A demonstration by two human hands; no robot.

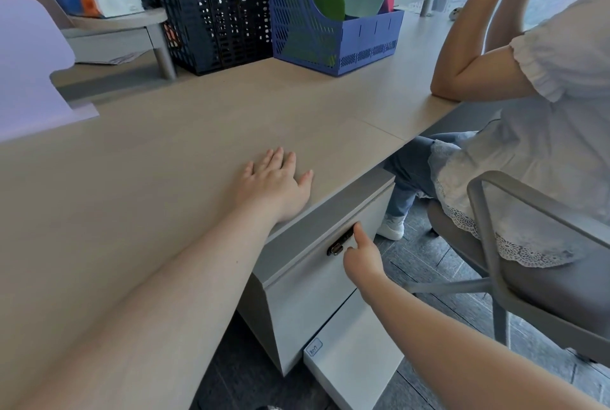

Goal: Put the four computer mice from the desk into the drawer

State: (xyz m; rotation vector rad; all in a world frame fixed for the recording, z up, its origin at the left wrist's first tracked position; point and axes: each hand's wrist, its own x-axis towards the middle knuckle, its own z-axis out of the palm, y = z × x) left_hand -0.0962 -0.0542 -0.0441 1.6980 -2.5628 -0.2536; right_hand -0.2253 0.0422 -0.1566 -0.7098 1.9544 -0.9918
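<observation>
From the head camera, the person is looking down at a long tan desk (pixel 165 178). The drawer (pixel 317 264) is sitting under the desk's near edge, and its grey front is looking shut.

The left hand (pixel 275 183) is lying flat on the desk, just above the drawer. Its fingers are spread wide and it is holding nothing.

The right hand (pixel 361 259) is reaching out to the drawer front. It is mostly curled, with one finger pointing up and touching the small metal handle (pixel 340 243). It is not gripping the handle; it is only touching it. The handle is running slanted along the top of the drawer front, and the right hand is just to the right of it and a bit lower. This hand is much nearer to the handle than the left hand, so I think it is the one to do whatever comes next with the drawer.

No computer mice are showing on the desk. I cannot tell where they are. They may be inside the drawer already, or they may be out of view.

At the far side of the desk, a blue file holder (pixel 340 30) and some black baskets (pixel 214 10) are standing. Another person (pixel 544 96) is sitting in a chair (pixel 515 277) to the right of the drawer, with an elbow resting on the desk.
</observation>
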